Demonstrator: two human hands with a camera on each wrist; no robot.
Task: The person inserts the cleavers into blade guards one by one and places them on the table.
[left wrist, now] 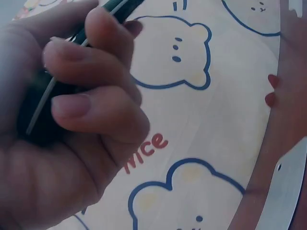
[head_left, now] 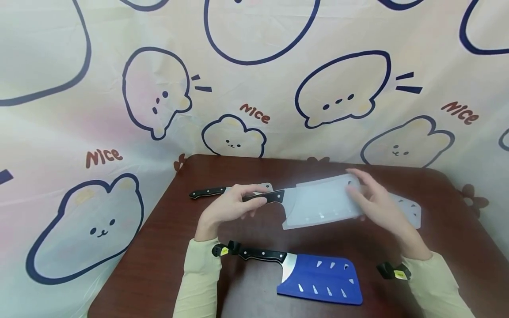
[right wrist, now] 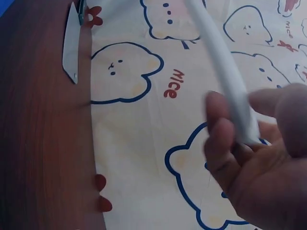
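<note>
1 cleaver [head_left: 289,197]: L hand [head_left: 233,204] rnd hndl [head_left: 275,196], R hand [head_left: 375,204] on wht cover [head_left: 320,201]

“Nice” [head_left: 104,157] on backdrop [head_left: 278,79]; wrist labels [head_left: 400,274] illegible

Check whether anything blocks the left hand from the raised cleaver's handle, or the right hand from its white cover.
Nothing visible does: the left hand grips the black handle, and the right hand holds the white cover. The blue-covered cleaver lies apart.
</note>
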